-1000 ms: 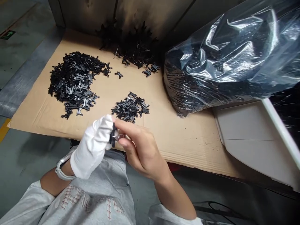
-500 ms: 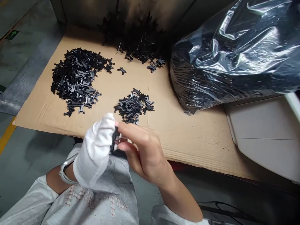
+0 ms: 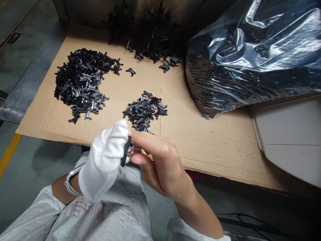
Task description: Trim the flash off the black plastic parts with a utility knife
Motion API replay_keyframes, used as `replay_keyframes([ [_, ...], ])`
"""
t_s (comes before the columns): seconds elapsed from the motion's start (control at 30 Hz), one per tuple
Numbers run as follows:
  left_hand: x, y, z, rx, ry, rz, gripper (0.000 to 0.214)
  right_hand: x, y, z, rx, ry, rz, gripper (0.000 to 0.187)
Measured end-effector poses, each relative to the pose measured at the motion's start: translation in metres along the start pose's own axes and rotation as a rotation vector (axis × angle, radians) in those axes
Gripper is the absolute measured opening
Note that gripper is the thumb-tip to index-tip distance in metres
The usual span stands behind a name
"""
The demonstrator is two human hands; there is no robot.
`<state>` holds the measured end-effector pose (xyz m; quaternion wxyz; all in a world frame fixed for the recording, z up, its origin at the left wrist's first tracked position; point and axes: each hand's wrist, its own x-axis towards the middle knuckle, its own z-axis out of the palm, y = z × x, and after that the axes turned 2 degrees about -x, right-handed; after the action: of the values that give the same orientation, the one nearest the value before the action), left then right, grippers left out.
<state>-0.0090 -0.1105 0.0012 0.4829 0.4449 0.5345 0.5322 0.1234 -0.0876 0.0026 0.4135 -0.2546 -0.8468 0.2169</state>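
Observation:
My left hand (image 3: 107,157), in a white cloth glove, is closed around a small black plastic part (image 3: 126,152) that stands roughly upright, its narrow side showing. Against the part from the right comes my right hand (image 3: 163,162), bare, with thumb and forefinger curled together. Something thin and shiny (image 3: 137,149) shows between those fingers, too small to name. Just beyond both hands lies a small pile of black plastic parts (image 3: 144,110) on a sheet of cardboard (image 3: 200,147).
A larger heap of black parts (image 3: 80,80) lies at the left, with a single part (image 3: 130,71) to its right. More tangled black pieces (image 3: 152,40) are at the back. A bulging black plastic bag (image 3: 238,63) stands right, beside a grey-white panel (image 3: 288,134).
The view has shifted slightly, and both hands appear a little further right with the black part between them. Their grip looks the same.

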Motion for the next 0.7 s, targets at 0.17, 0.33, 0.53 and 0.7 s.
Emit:
replay_keyframes([
  [0.17, -0.001, 0.000, -0.001, 0.024, 0.063, 0.034, 0.057, 0.000, -0.001, 0.000, 0.017, -0.012, 0.043, 0.031],
  [0.33, 0.001, 0.006, -0.001, 0.043, 0.025, 0.022, 0.059, -0.002, 0.001, 0.003, 0.002, 0.005, 0.019, 0.029],
  [0.53, 0.004, 0.011, -0.002, -0.070, -0.002, 0.045, 0.054, 0.000, -0.003, 0.002, -0.033, -0.021, 0.045, 0.028],
  [0.7, 0.001, 0.008, -0.004, -0.131, -0.084, 0.030, 0.049, 0.003, -0.004, -0.001, -0.050, -0.059, 0.086, 0.024],
])
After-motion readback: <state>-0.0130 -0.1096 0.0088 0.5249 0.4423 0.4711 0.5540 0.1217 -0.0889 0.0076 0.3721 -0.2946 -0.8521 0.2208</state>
